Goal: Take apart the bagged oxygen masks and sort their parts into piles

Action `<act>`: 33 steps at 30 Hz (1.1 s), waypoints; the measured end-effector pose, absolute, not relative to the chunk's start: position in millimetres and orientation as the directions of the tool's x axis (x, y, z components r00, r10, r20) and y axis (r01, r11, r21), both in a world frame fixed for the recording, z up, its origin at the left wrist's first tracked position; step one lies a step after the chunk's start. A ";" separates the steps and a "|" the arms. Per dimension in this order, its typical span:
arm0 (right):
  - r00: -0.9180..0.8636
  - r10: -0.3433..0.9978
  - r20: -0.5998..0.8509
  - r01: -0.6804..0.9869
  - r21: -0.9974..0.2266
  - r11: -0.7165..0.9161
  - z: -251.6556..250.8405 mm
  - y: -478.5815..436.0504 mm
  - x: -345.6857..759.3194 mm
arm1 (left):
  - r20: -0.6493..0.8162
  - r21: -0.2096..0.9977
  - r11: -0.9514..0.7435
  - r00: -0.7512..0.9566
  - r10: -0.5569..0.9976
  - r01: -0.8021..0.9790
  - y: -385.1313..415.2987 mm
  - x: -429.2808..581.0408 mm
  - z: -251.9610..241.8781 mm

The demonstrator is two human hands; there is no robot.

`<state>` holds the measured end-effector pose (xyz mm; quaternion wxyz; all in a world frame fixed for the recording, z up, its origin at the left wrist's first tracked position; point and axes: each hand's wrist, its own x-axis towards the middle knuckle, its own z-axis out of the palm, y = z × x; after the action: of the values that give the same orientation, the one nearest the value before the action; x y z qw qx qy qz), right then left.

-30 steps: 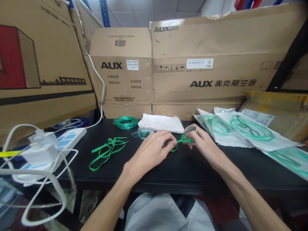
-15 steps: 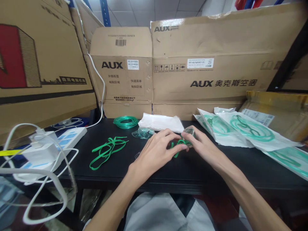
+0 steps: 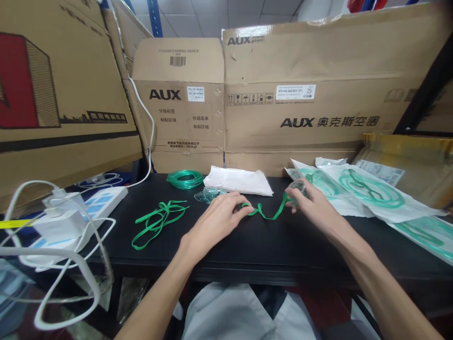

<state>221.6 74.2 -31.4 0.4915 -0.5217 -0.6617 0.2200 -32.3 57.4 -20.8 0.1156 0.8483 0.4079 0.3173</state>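
Observation:
A green elastic strap sags between my two hands above the black table. My left hand pinches its left end with fingers closed. My right hand is closed on its right end, together with a clear plastic mask that is mostly hidden behind the fingers. Another clear mask lies just beyond my left hand. Loose green straps lie tangled to the left.
A coil of green tubing and a white bag lie at the back. Sealed packs with green tubing are stacked on the right. A white power strip with chargers and cables fills the left. Cardboard boxes wall the back.
My hands were close together, bunched around the strap. They have moved apart, the right hand going right, and the strap is now drawn out between them.

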 end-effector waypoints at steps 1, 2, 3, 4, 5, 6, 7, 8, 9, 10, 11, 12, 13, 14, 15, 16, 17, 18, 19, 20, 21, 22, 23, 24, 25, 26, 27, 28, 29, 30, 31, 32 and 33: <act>0.011 0.913 0.408 0.459 -0.813 0.358 -31.1 74.7 223.2 | 0.431 0.467 -0.628 0.460 0.776 0.622 58.5 -32.6 -21.7; -0.015 0.919 0.395 0.444 -0.820 0.360 -31.2 74.4 222.5 | 0.430 0.478 -0.622 0.453 0.781 0.619 58.9 -31.7 -22.6; -0.045 0.922 0.384 0.432 -0.825 0.365 -31.8 73.4 219.8 | 0.439 0.485 -0.624 0.446 0.780 0.612 58.5 -29.7 -23.5; -0.075 0.924 0.375 0.422 -0.827 0.370 -32.7 71.9 215.3 | 0.455 0.488 -0.630 0.439 0.774 0.604 57.5 -27.0 -24.2; -0.102 0.924 0.368 0.416 -0.828 0.375 -33.9 69.9 209.8 | 0.474 0.488 -0.637 0.431 0.768 0.597 56.0 -23.9 -24.7; -0.124 0.924 0.362 0.412 -0.828 0.380 -35.3 67.8 203.8 | 0.490 0.485 -0.641 0.423 0.763 0.595 54.4 -20.6 -25.0; -0.143 0.922 0.360 0.410 -0.826 0.386 -36.7 65.5 198.0 | 0.499 0.480 -0.642 0.416 0.760 0.598 52.8 -17.6 -25.3; -0.160 0.919 0.360 0.411 -0.822 0.393 -38.0 63.4 192.7 | 0.503 0.476 -0.639 0.409 0.762 0.605 51.5 -15.0 -25.5; -0.175 0.916 0.362 0.415 -0.816 0.401 -39.0 61.4 188.3 | 0.501 0.473 -0.632 0.403 0.766 0.613 50.6 -13.0 -25.8; -0.186 0.912 0.366 0.423 -0.808 0.411 -39.8 59.5 184.9 | 0.500 0.471 -0.626 0.397 0.770 0.621 50.1 -11.5 -26.2; -0.194 0.908 0.372 0.432 -0.798 0.420 -40.3 57.9 182.3 | 0.501 0.467 -0.622 0.392 0.772 0.628 49.9 -10.5 -26.6; -0.199 0.903 0.380 0.443 -0.787 0.429 -40.5 56.4 180.4 | 0.507 0.462 -0.621 0.386 0.770 0.633 50.0 -9.8 -27.2; -0.200 0.899 0.389 0.452 -0.778 0.437 -40.4 55.0 179.0 | 0.517 0.456 -0.623 0.381 0.766 0.635 50.2 -9.5 -27.7; -0.197 0.896 0.397 0.460 -0.770 0.442 -40.2 53.8 177.9 | 0.525 0.449 -0.627 0.380 0.762 0.637 50.4 -9.2 -28.3; -0.196 0.894 0.403 0.466 -0.764 0.446 -39.9 52.8 176.9 | 0.532 0.442 -0.630 0.379 0.757 0.638 50.6 -9.1 -28.8; -0.197 0.893 0.406 0.472 -0.759 0.449 -39.5 51.9 176.1 | 0.534 0.438 -0.631 0.380 0.755 0.640 50.8 -9.0 -29.1; -0.198 0.892 0.406 0.477 -0.755 0.450 -39.3 51.3 175.5 | 0.534 0.437 -0.632 0.380 0.755 0.641 50.8 -8.9 -29.2; -0.199 0.892 0.406 0.483 -0.751 0.450 -39.1 51.1 175.2 | 0.534 0.438 -0.632 0.381 0.755 0.639 50.6 -8.8 -29.2; -0.200 0.891 0.408 0.493 -0.744 0.452 -39.0 51.4 175.4 | 0.534 0.441 -0.634 0.382 0.755 0.635 50.4 -8.9 -29.1; -0.200 0.888 0.414 0.506 -0.733 0.455 -38.9 52.3 176.3 | 0.534 0.447 -0.638 0.385 0.753 0.628 50.0 -9.0 -28.8; -0.196 0.885 0.423 0.521 -0.720 0.459 -38.9 53.8 178.0 | 0.532 0.453 -0.643 0.392 0.751 0.617 49.5 -9.2 -28.6; -0.187 0.881 0.435 0.537 -0.705 0.462 -38.8 55.9 180.7 | 0.527 0.459 -0.649 0.401 0.749 0.607 49.1 -9.5 -28.5; -0.172 0.877 0.449 0.552 -0.693 0.463 -38.8 58.6 184.3 | 0.517 0.466 -0.654 0.416 0.748 0.596 48.6 -9.9 -28.6; -0.154 0.874 0.462 0.565 -0.684 0.461 -38.6 61.6 188.5 | 0.501 0.471 -0.659 0.437 0.747 0.586 48.2 -10.3 -28.8; -0.131 0.872 0.472 0.574 -0.680 0.455 -38.4 64.5 192.9 | 0.483 0.475 -0.663 0.458 0.746 0.579 47.9 -10.6 -29.2; -0.110 0.870 0.480 0.581 -0.680 0.448 -38.0 67.1 197.1 | 0.466 0.479 -0.665 0.476 0.746 0.573 47.8 -10.9 -29.6; -0.093 0.870 0.484 0.585 -0.680 0.441 -37.6 69.0 200.5 | 0.451 0.483 -0.665 0.489 0.747 0.569 47.8 -11.1 -30.0; -0.086 0.870 0.485 0.588 -0.680 0.437 -37.1 69.8 202.7 | 0.441 0.488 -0.663 0.495 0.749 0.568 47.9 -11.2 -30.1; -0.091 0.872 0.481 0.593 -0.678 0.435 -36.6 69.5 203.4 | 0.436 0.492 -0.657 0.492 0.754 0.571 48.0 -11.4 -29.9; -0.102 0.875 0.473 0.597 -0.674 0.434 -36.0 68.0 202.5 | 0.436 0.496 -0.647 0.478 0.762 0.579 48.0 -11.6 -29.4; -0.119 0.879 0.461 0.599 -0.673 0.434 -35.4 65.4 200.1 | 0.438 0.501 -0.634 0.460 0.773 0.589 47.9 -11.9 -28.6; -0.140 0.883 0.447 0.596 -0.674 0.436 -34.8 62.1 196.4 | 0.442 0.505 -0.619 0.436 0.784 0.601 47.8 -12.3 -27.6; -0.162 0.887 0.433 0.591 -0.677 0.438 -34.2 58.5 192.0 | 0.447 0.509 -0.606 0.414 0.793 0.611 47.5 -12.8 -26.6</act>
<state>192.0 58.5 -34.2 0.4127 -0.4987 -0.7408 0.1794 -12.8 47.5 -26.6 0.1344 0.8300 0.4230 0.3379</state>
